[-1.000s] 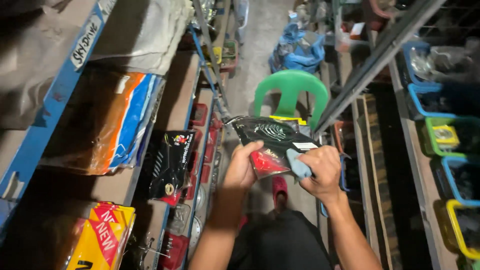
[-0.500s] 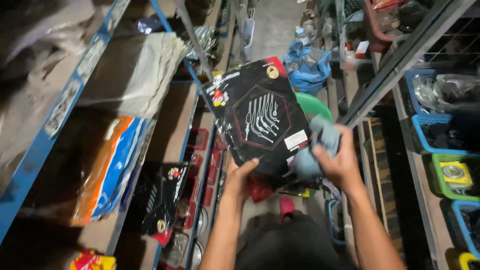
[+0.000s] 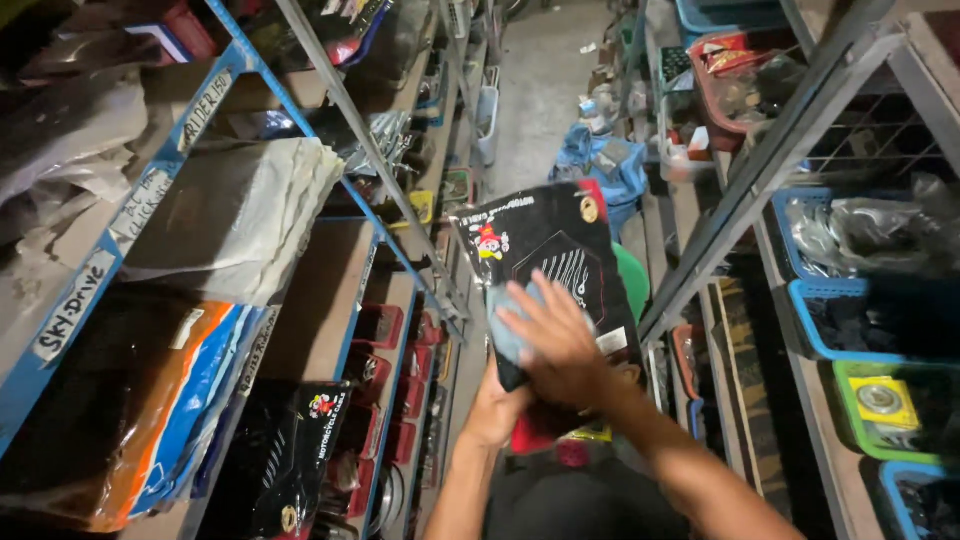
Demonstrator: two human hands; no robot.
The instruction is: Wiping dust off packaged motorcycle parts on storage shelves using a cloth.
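Packet: a flat black plastic-wrapped packet is standing tilted near the centre of the view, its top edge leaning toward 12 o'clock, so its printed face is turning up to the camera.
Left hand: the left hand is gripping the packet's lower edge from below at 6 o'clock, fingers closed on it, propping it up.
Right hand: the right hand is lying flat across the packet's face, fingers spread, pressing a pale blue cloth against the wrapper; this looks like wiping.
Shelves: blue-framed racks are running along 9 o'clock, baskets at 3 o'clock.
Hidden: the packet's lower half is sitting behind the hand, most of the cloth is tucked under the palm, and the green chair behind is barely showing.
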